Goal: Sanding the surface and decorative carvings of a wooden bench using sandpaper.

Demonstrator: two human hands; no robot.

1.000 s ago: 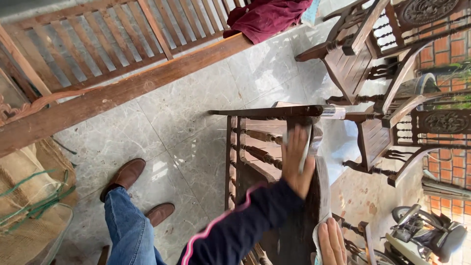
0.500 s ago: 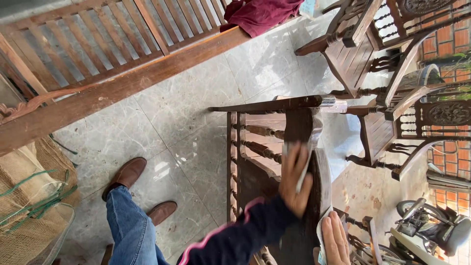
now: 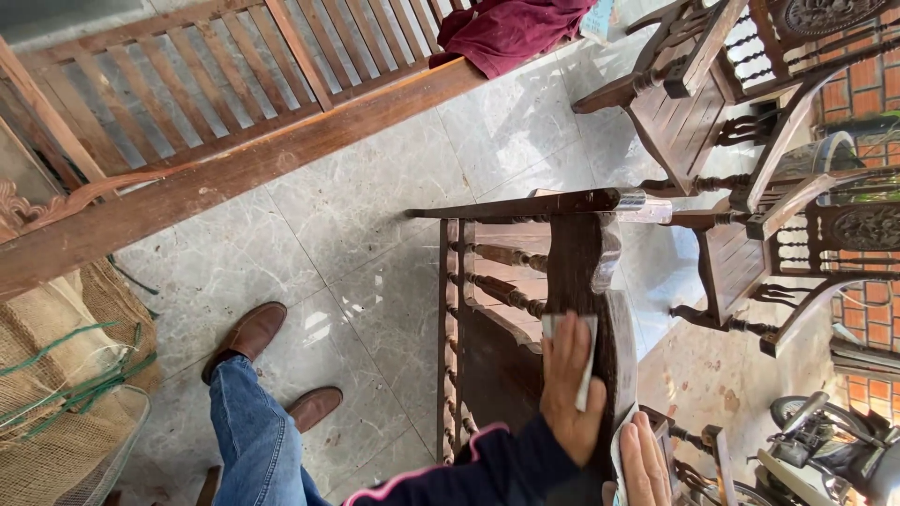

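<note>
A dark carved wooden chair (image 3: pixel 581 253) lies tipped in front of me, its turned spindles (image 3: pixel 497 290) facing left. My left hand (image 3: pixel 570 389), in a dark sleeve with a pink stripe, presses a small grey-white sheet of sandpaper (image 3: pixel 589 361) flat against the chair's broad dark back piece. My right hand (image 3: pixel 645 464) shows only partly at the bottom edge. It rests on the chair's rim just right of the left hand, with a pale cloth (image 3: pixel 617 461) under its thumb side.
My jeans leg (image 3: pixel 248 440) and brown shoes (image 3: pixel 248 337) stand on grey marble tiles (image 3: pixel 375 215). A long slatted wooden bench (image 3: pixel 216 103) with a maroon cloth (image 3: pixel 511 33) lies at the top. More carved chairs (image 3: pixel 731 122) crowd the right, with burlap sacking (image 3: pixel 56 375) at left.
My left hand has slid with the sandpaper down the chair's back piece toward me. The right hand has stayed at the chair's lower rim.
</note>
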